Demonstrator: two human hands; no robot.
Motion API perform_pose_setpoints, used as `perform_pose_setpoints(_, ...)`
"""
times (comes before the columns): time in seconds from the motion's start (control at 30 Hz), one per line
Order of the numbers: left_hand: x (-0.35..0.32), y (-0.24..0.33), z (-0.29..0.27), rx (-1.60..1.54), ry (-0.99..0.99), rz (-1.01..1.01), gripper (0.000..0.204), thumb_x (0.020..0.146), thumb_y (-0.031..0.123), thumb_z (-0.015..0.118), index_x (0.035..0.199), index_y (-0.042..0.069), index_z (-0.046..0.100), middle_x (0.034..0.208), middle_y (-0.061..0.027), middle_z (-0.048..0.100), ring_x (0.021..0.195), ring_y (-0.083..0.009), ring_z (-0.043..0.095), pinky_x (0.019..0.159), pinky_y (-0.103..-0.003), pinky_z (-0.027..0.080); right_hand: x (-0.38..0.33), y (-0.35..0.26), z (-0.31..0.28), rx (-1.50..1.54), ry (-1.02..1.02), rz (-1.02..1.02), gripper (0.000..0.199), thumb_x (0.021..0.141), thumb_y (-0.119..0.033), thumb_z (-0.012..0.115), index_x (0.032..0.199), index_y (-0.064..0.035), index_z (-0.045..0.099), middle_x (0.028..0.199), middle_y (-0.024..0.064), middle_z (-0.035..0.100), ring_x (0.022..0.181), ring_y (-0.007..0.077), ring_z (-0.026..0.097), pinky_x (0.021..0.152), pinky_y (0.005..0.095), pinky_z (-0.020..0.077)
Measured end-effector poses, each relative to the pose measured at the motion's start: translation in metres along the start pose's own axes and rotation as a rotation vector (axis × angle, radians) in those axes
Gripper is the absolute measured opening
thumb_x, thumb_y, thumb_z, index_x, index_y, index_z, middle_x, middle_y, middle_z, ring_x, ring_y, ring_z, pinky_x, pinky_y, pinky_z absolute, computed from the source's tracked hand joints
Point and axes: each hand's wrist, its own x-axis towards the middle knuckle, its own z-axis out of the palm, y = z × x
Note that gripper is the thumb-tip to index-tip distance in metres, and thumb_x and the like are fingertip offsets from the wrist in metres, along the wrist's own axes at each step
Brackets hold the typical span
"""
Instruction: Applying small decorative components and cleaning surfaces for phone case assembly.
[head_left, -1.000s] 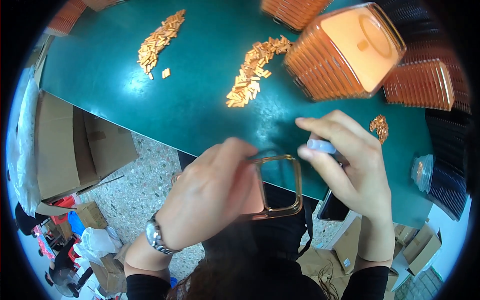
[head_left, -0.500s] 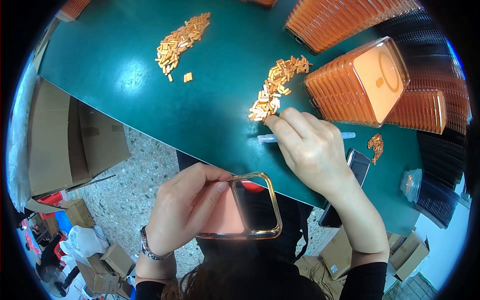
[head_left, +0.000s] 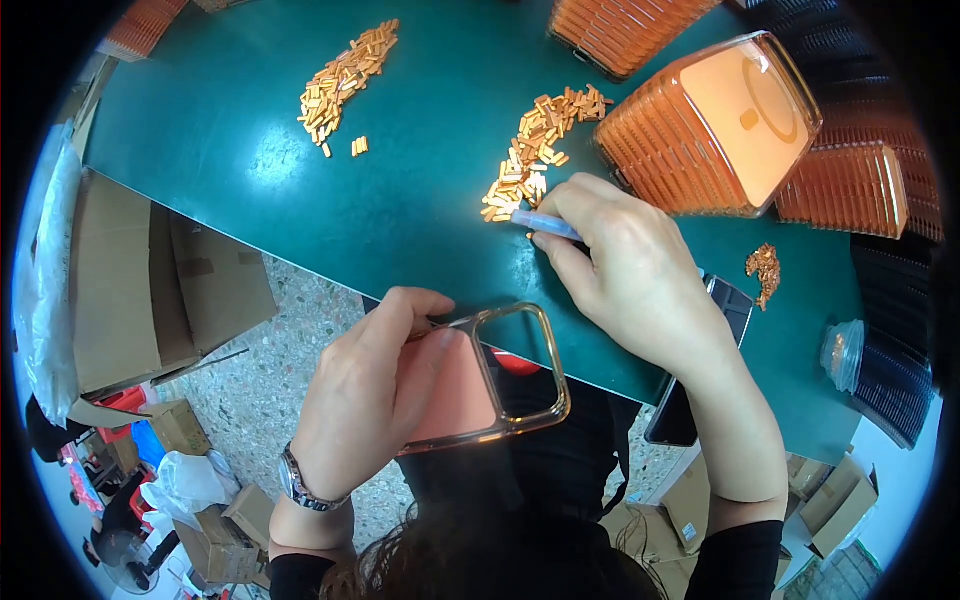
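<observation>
- Left hand [head_left: 365,405]: closed around a phone case [head_left: 480,385], held below the table edge, over the lap. Thumb on top, fingers wrapped under.
- Phone case: one, glossy hard plastic, clear peach-pink back, gold-tinted rounded frame, large rounded-rectangle camera cutout at its right end.
- Right hand [head_left: 635,275]: pinched on a thin pen-like tool [head_left: 545,224] with a pale blue translucent barrel; tip points at the near end of the middle pile.
- Table [head_left: 250,150]: one, smooth dark green top, slight sheen.
- Small gold pieces: short, flat, metallic bars. Three heaps: far left pile [head_left: 345,75], middle pile [head_left: 540,150], small clump [head_left: 765,272] at the right. A few loose ones lie just beside the left pile.
- Case stacks: four visible, orange translucent, ribbed look from layered edges. Nearest stack [head_left: 700,130] is tilted, top face showing a ring mark; just beside the right hand.
- Dark phone [head_left: 700,370]: one, flat, black, at the table's near edge, partly under the right wrist.
- Clear plastic cup [head_left: 842,352]: one, right end of table.
- Cardboard boxes [head_left: 150,290]: several, brown, on a speckled floor to the left.
- Wristwatch [head_left: 297,482]: one, metal, left wrist.
</observation>
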Motion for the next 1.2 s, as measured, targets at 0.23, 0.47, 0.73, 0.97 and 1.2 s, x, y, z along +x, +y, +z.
perform_pose_setpoints(0.23, 0.015, 0.007, 0.002, -0.078, -0.099, 0.014, 0.014, 0.098, 0.001, 0.068, 0.111, -0.005, 0.067, 0.097, -0.0179, 0.076, 0.09, -0.0277, 0.077, 0.082, -0.035, 0.059, -0.002, 0.013, 0.001, 0.079, -0.027, -0.066, 0.011, 0.093, -0.006, 0.069, 0.099, 0.0025, 0.066, 0.089, 0.0181, 0.063, 0.081, 0.0383, 0.067, 0.073, 0.0475, 0.0527)
perform_pose_setpoints(0.47, 0.033, 0.018, 0.018, -0.103, -0.188, 0.101, 0.01, 0.096, 0.0, 0.062, 0.105, -0.003, 0.064, 0.099, -0.0237, 0.071, 0.092, -0.0452, 0.07, 0.078, -0.048, 0.057, -0.038, 0.015, -0.003, 0.079, 0.071, -0.421, 0.016, 0.081, -0.004, 0.074, 0.091, -0.002, 0.062, 0.088, 0.0104, 0.058, 0.075, 0.0283, 0.066, 0.06, 0.0399, 0.0541)
perform_pose_setpoints(0.73, 0.044, 0.029, 0.036, -0.019, -0.183, 0.174, 0.008, 0.095, 0.003, 0.066, 0.099, -0.002, 0.06, 0.094, -0.0228, 0.069, 0.088, -0.0448, 0.069, 0.075, -0.05, 0.056, -0.05, 0.016, -0.007, -0.174, 0.087, -0.374, 0.024, 0.077, -0.004, 0.078, 0.095, -0.0039, 0.062, 0.091, 0.0086, 0.058, 0.076, 0.0261, 0.066, 0.06, 0.0396, 0.0548)
perform_pose_setpoints(0.97, 0.049, 0.027, 0.042, 0.136, -0.143, 0.264, 0.017, 0.096, 0.011, 0.069, 0.093, 0.001, 0.055, 0.086, -0.0182, 0.066, 0.076, -0.043, 0.067, 0.064, -0.051, 0.053, -0.054, 0.017, -0.009, -0.189, 0.029, -0.29, 0.022, 0.08, -0.003, 0.077, 0.096, -0.0035, 0.063, 0.088, 0.0111, 0.058, 0.077, 0.0289, 0.068, 0.061, 0.0409, 0.0556)
perform_pose_setpoints(1.2, 0.049, 0.027, 0.048, 0.273, -0.123, 0.328, 0.023, 0.098, 0.019, 0.07, 0.093, 0.004, 0.053, 0.081, -0.0143, 0.062, 0.071, -0.0383, 0.067, 0.06, -0.048, 0.054, -0.059, 0.027, -0.018, -0.072, 0.033, -0.252, 0.027, 0.085, -0.003, 0.075, 0.111, 0.0004, 0.069, 0.098, 0.0114, 0.063, 0.081, 0.0301, 0.069, 0.064, 0.0408, 0.0567)
